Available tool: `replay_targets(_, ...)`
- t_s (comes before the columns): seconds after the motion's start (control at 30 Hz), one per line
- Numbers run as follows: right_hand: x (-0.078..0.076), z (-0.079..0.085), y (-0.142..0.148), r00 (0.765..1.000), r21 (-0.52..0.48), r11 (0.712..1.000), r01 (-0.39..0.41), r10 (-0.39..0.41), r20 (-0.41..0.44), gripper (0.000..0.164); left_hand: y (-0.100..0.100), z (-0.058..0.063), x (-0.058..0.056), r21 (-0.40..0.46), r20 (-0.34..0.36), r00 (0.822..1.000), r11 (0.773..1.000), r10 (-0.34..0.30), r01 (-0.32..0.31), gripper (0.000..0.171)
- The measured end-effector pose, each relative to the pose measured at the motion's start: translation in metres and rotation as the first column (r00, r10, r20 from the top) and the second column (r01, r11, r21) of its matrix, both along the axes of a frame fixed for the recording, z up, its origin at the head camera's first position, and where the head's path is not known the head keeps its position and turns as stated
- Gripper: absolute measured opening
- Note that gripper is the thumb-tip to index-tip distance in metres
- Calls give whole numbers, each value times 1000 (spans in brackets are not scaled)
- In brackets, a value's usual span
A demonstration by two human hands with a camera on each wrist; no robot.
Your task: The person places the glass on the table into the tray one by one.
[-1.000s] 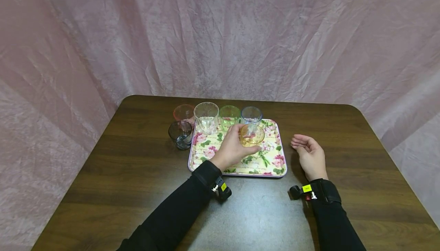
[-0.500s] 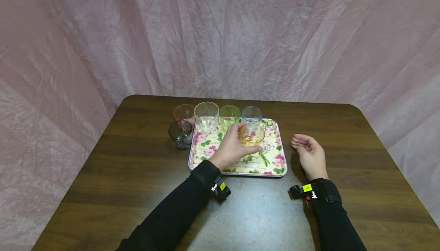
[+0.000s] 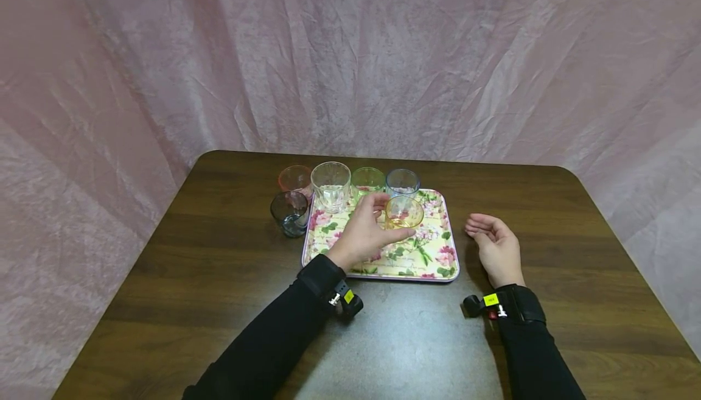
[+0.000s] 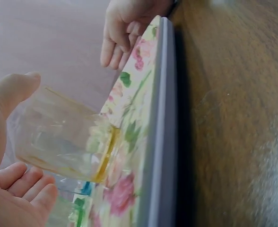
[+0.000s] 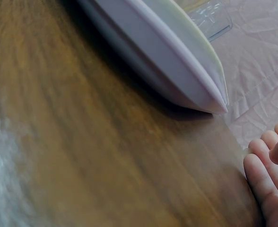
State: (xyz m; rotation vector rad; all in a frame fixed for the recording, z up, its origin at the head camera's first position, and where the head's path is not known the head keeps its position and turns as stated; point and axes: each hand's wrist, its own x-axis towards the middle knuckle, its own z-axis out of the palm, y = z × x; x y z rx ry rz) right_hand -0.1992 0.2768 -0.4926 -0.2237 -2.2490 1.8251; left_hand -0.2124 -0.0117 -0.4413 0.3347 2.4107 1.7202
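Here the yellow glass is borne upright by the tray, so no grip seems needed: left hand spread around it, right hand relaxed.

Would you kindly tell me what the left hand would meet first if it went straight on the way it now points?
Most likely the yellow glass, which stands on the floral tray just ahead of the left hand; whether the two touch is hard to tell.
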Motion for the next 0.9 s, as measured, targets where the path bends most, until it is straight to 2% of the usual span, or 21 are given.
replay_targets(0.27,1,1,0,1000,25,1000,-9,9,-4,33,-11,11,2,44,-16,1000,999,-1,2,90)
replay_targets(0.47,2,0,-1,1000,27,1000,-8,8,5,34,-21,25,1,83,-47,999,996,-11,14,89)
replay_targets(0.9,3,-1,1,1000,33,999,-5,4,24,35,-44,54,-1,110,-70,997,994,28,-20,84)
